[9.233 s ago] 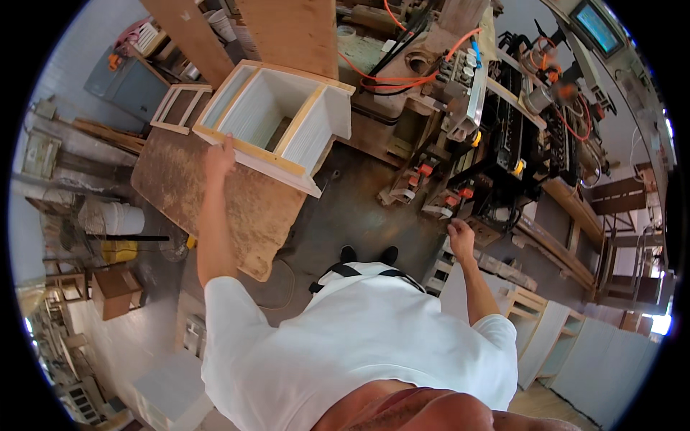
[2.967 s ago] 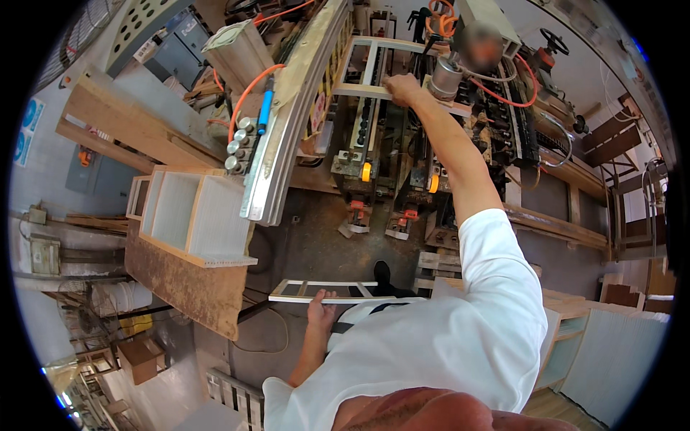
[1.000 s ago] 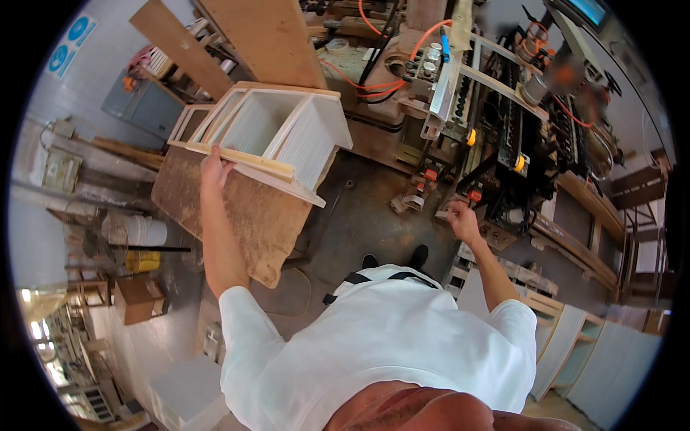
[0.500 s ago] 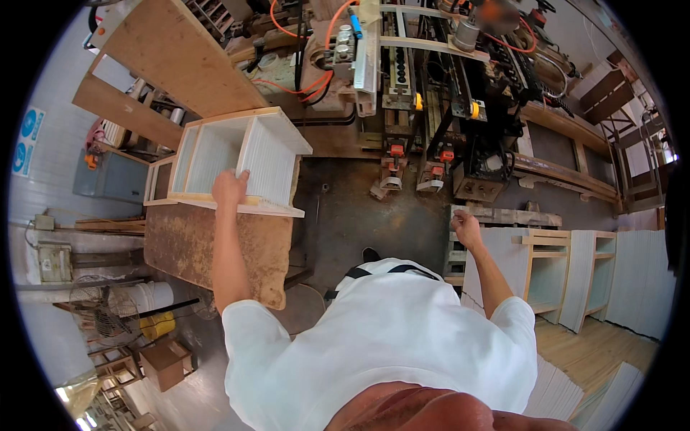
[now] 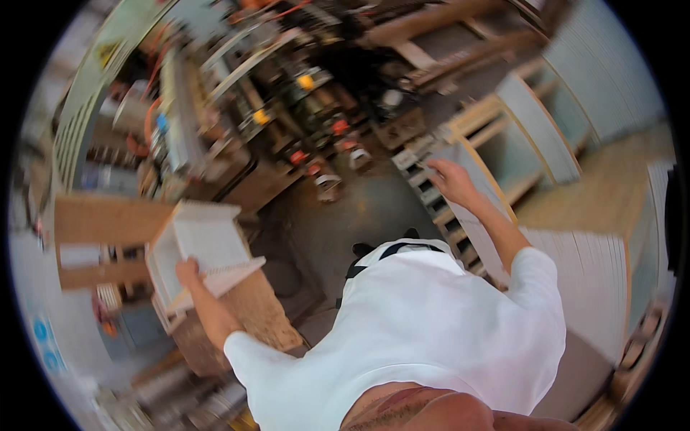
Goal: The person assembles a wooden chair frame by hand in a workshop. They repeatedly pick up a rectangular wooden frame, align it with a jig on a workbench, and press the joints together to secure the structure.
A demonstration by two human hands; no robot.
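Observation:
My left hand is closed on the near edge of a white box-shaped cabinet carcass with pale wooden edges. The carcass rests on a brown, worn board-topped bench at the left. My right hand is held out to the right, its fingers loosely bent and seemingly with nothing in them. Beneath and beside it stand similar white carcasses with wooden edges. Motion blur softens both hands, and I cannot tell whether the right one touches a carcass.
A slatted wooden pallet runs along the carcasses at the right. Ahead is machinery with red clamps and yellow knobs. More stacked white panels stand at the near right. Dark floor lies between bench and pallet.
The view has swung to the right, bringing more of the carcasses and panels into it. My left hand stays on its carcass, while my right hand now appears over the carcasses, its fingers less curled.

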